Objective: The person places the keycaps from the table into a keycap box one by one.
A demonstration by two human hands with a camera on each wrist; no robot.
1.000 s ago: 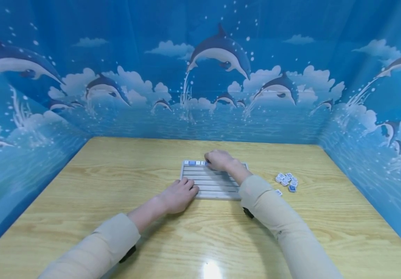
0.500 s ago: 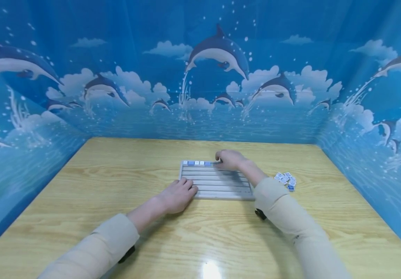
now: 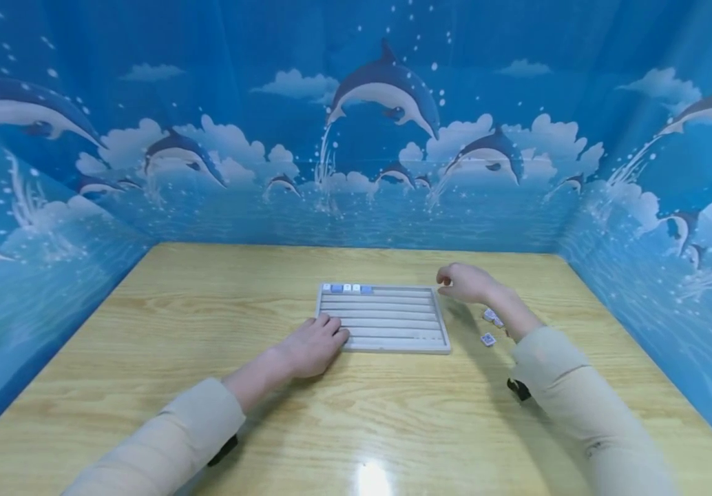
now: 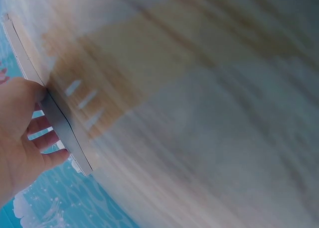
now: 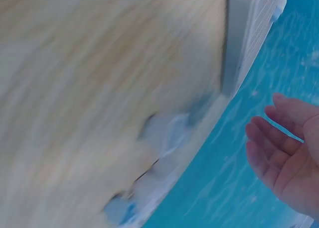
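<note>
A pale grey slatted tray (image 3: pixel 393 348) lies in the middle of the table, with several small white and blue tiles (image 3: pixel 347 288) at the left of its top row. At the tray's near left corner, my left hand (image 3: pixel 314 348) holds the frame. In the left wrist view its thumb lies against the tray's edge (image 4: pixel 61 122), with the fingers on the other side. Beyond the tray's right side my right hand (image 3: pixel 469 283) hovers, fingers loosely curved, holding nothing. Its palm and fingers (image 5: pixel 286 156) appear bare in the right wrist view.
Loose tiles (image 3: pixel 491 315) lie beneath the right hand, partly hidden by the forearm, with a single tile (image 3: pixel 487 339) nearer me. They look blurred in the right wrist view. Dolphin-print curtains (image 3: pixel 257 207) enclose the wooden table (image 3: pixel 220 289) at the back and sides.
My right hand has moved right, from the tray's top row toward the loose tiles. A blue tile it was hiding now shows in the row. The left hand stays in place.
</note>
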